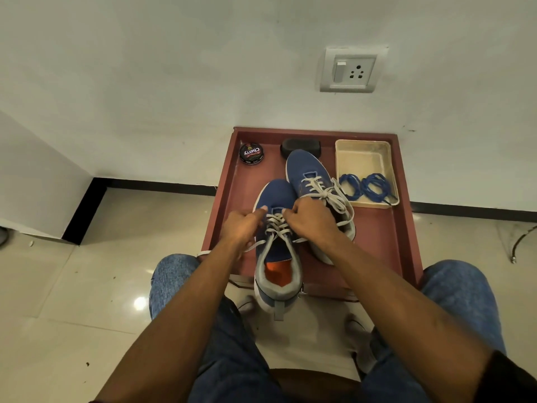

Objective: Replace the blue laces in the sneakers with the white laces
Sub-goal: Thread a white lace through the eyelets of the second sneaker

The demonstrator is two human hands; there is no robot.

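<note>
**Q.** What does the figure show, and where do the task's things lie?

**A.** The near sneaker (276, 248) sits directly under both hands, its heel toward the person. The left hand (242, 225) and the right hand (309, 219) meet over its upper eyelets, fingers curled in; each appears to pinch a run of the white lace (276, 225), though the exact contact is hidden by the knuckles. A loose end trails out below the left hand. The far sneaker (312, 181), already laced in white, stands just beyond the right hand. The blue laces (364, 186) lie coiled in the cream tray (386, 152), well off to the right of the right hand.

**Q.** Which step is in hand?

**A.** Judged from the layout, the person is snugging the crossings on the second shoe, so the task looks close to done.

**Q.** How is the step done well?

**A.** Tension should be worked up from the toe-end crossings toward the ankle, one row at a time, with both hands pulling evenly so the tongue stays centred. The two free ends should finish equal in length before any knot. The flat lace should not twist in the eyelets.

**Q.** What else is present?

**A.** A polish tin (251, 153) and a dark brush (300, 146) lie beyond the hands, on the red-brown stand (377, 242).
</note>
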